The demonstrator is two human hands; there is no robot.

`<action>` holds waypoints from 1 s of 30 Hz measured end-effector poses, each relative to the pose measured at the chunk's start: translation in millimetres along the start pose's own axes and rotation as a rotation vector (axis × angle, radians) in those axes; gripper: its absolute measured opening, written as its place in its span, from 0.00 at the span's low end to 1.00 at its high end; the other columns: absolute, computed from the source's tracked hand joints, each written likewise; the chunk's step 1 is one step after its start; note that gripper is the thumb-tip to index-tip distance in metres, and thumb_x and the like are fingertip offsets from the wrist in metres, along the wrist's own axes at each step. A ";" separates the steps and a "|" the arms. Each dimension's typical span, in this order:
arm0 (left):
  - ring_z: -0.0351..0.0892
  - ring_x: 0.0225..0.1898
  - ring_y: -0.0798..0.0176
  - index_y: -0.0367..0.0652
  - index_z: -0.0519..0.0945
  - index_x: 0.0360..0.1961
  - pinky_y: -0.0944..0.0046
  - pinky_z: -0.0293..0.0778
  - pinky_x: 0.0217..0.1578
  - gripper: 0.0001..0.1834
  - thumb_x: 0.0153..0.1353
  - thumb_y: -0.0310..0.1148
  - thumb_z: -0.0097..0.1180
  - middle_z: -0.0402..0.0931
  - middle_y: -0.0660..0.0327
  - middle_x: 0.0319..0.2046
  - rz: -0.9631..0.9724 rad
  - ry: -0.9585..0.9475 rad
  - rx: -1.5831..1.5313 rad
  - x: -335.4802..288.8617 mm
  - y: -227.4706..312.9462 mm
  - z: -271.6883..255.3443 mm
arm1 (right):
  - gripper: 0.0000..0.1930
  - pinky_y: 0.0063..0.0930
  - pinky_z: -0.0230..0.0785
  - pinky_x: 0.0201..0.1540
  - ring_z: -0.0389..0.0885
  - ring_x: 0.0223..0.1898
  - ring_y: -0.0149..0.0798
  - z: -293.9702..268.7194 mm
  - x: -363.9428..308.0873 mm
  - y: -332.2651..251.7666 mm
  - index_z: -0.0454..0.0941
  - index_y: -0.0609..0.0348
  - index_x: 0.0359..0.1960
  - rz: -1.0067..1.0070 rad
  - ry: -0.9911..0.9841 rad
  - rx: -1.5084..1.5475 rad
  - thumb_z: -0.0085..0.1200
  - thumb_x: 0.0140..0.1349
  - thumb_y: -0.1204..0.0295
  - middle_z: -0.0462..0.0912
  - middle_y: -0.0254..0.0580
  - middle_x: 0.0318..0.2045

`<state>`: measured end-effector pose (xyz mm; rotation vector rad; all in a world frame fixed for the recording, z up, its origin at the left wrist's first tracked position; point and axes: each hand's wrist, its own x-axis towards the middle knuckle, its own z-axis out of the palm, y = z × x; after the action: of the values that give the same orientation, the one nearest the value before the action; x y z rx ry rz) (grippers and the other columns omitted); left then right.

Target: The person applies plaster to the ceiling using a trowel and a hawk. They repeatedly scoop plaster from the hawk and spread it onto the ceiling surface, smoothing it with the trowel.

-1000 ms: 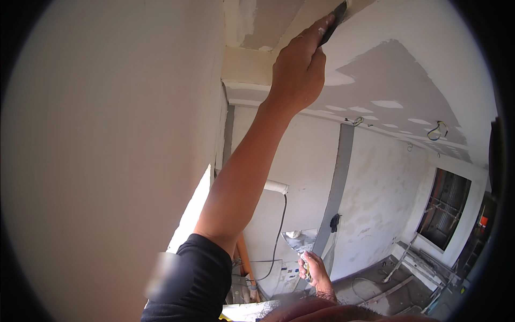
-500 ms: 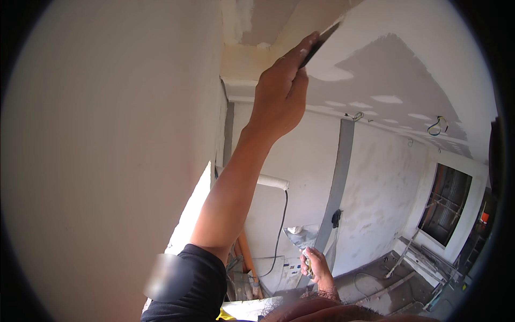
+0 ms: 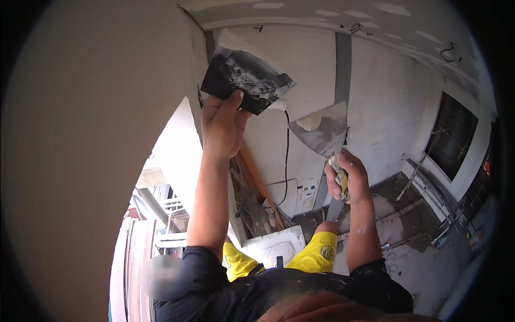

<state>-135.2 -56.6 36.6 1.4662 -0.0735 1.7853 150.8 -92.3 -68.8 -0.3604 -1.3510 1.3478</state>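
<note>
My left hand is closed on the lower edge of a thin, dark rectangular putty spreader, thumb on the near face. Whitish compound is smeared over that face and along its upper edge. To the right and a little lower, my right hand grips the handle of a broad putty knife. Its flared metal blade points up and carries a pale lump of compound near the left corner. The two blades are close together but apart. Traces of compound dot the handle and fingers.
A tall plain wall fills the left side, with a bright opening beside it. Below me lies a white board. An orange post leans behind my left arm. A black cable hangs ahead, and metal trestles stand at right.
My left hand has come down from the ceiling edge with the spreader, turning its smeared face toward me. My right hand has risen with the putty knife, and the view has tipped downward.
</note>
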 end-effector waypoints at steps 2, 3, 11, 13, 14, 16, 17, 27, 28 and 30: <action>0.79 0.59 0.54 0.40 0.72 0.62 0.46 0.77 0.61 0.19 0.73 0.21 0.44 0.78 0.55 0.57 -0.040 0.025 -0.020 -20.9 -15.2 -10.9 | 0.17 0.24 0.61 0.13 0.65 0.10 0.29 -1.9 3.3 5.1 0.75 0.63 0.48 -0.028 0.004 -0.033 0.47 0.75 0.59 0.72 0.41 0.19; 0.80 0.57 0.55 0.39 0.74 0.60 0.46 0.78 0.59 0.17 0.73 0.21 0.45 0.79 0.55 0.56 -0.039 0.044 -0.040 -26.8 -17.7 -9.6 | 0.17 0.24 0.61 0.13 0.65 0.10 0.29 -5.0 6.2 6.9 0.75 0.62 0.46 -0.047 -0.018 -0.063 0.46 0.75 0.58 0.72 0.41 0.18; 0.82 0.55 0.55 0.36 0.75 0.57 0.47 0.79 0.58 0.14 0.74 0.21 0.45 0.80 0.54 0.54 -0.079 0.071 -0.038 -44.7 -27.0 -1.6 | 0.15 0.24 0.62 0.12 0.66 0.10 0.28 -5.6 13.6 10.4 0.71 0.61 0.44 -0.068 -0.073 -0.135 0.46 0.75 0.60 0.73 0.40 0.22; 0.82 0.55 0.55 0.36 0.75 0.58 0.48 0.79 0.58 0.14 0.74 0.22 0.46 0.80 0.54 0.54 -0.086 0.053 -0.018 -48.2 -31.5 -4.5 | 0.17 0.24 0.62 0.14 0.66 0.11 0.29 -3.6 17.5 9.8 0.73 0.62 0.45 -0.055 -0.060 -0.175 0.44 0.76 0.58 0.72 0.40 0.20; 0.82 0.55 0.56 0.36 0.74 0.58 0.49 0.78 0.59 0.14 0.74 0.22 0.47 0.80 0.55 0.54 -0.089 0.040 -0.003 -50.1 -34.8 -8.4 | 0.18 0.24 0.62 0.15 0.66 0.11 0.29 -3.5 18.5 9.7 0.73 0.62 0.45 -0.049 -0.052 -0.194 0.43 0.76 0.57 0.72 0.39 0.19; 0.81 0.54 0.59 0.36 0.75 0.58 0.52 0.78 0.58 0.14 0.74 0.23 0.48 0.80 0.56 0.53 -0.103 0.024 0.076 -57.4 -32.8 -5.5 | 0.18 0.24 0.63 0.15 0.66 0.11 0.28 -3.7 13.9 7.6 0.73 0.62 0.45 -0.055 -0.063 -0.203 0.43 0.76 0.57 0.72 0.39 0.19; 0.81 0.52 0.62 0.35 0.76 0.56 0.56 0.77 0.56 0.13 0.74 0.24 0.49 0.80 0.56 0.53 -0.115 0.019 0.138 -61.6 -30.3 -1.7 | 0.18 0.23 0.63 0.15 0.66 0.12 0.28 -3.8 11.5 6.6 0.73 0.62 0.44 -0.059 -0.067 -0.208 0.43 0.76 0.57 0.73 0.39 0.19; 0.71 0.28 0.68 0.31 0.81 0.52 0.67 0.69 0.34 0.12 0.71 0.25 0.52 0.77 0.61 0.24 -0.127 -0.222 1.033 -78.5 -19.9 -7.2 | 0.16 0.24 0.63 0.12 0.68 0.10 0.29 -4.7 13.0 7.1 0.69 0.59 0.38 -0.065 -0.130 -0.151 0.49 0.75 0.57 0.74 0.40 0.20; 0.71 0.27 0.67 0.32 0.80 0.54 0.66 0.70 0.33 0.14 0.70 0.24 0.52 0.77 0.59 0.24 -0.110 -0.239 1.072 -78.4 -21.2 -9.5 | 0.16 0.24 0.62 0.12 0.68 0.10 0.29 -4.4 13.3 6.4 0.70 0.59 0.38 -0.064 -0.138 -0.147 0.49 0.74 0.57 0.74 0.40 0.20; 0.72 0.25 0.64 0.33 0.78 0.58 0.65 0.71 0.33 0.18 0.69 0.23 0.51 0.76 0.55 0.23 -0.073 -0.274 1.148 -74.5 -24.6 -16.1 | 0.16 0.24 0.62 0.11 0.68 0.10 0.28 -4.7 14.2 6.8 0.70 0.59 0.39 -0.073 -0.153 -0.136 0.49 0.75 0.57 0.74 0.40 0.20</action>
<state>-133.1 -71.8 -41.9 2.4259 0.9988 1.5727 146.9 -76.4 -69.1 -0.3004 -1.5732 1.2468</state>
